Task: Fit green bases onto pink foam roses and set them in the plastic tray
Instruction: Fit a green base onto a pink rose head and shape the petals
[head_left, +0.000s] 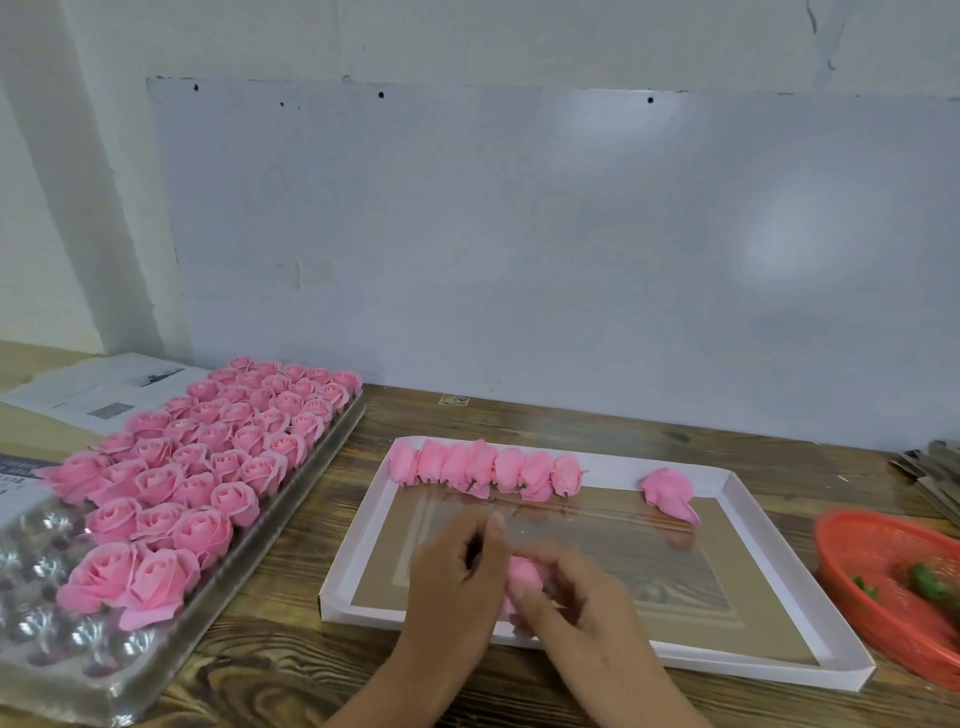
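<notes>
Both hands meet over the near part of a shallow tray with a white rim and clear bottom. My left hand and my right hand hold one pink foam rose between them, mostly hidden by the fingers. Whether a green base is on it I cannot tell. A row of several pink roses lies on its side along the tray's far edge. One more rose lies apart at the far right. Green bases lie in a red basket.
A clear plastic cell tray at the left holds many upright pink roses; its near cells are bare. Printed papers lie behind it. Flat cardboard pieces are stacked at the far right. A wall stands close behind the wooden table.
</notes>
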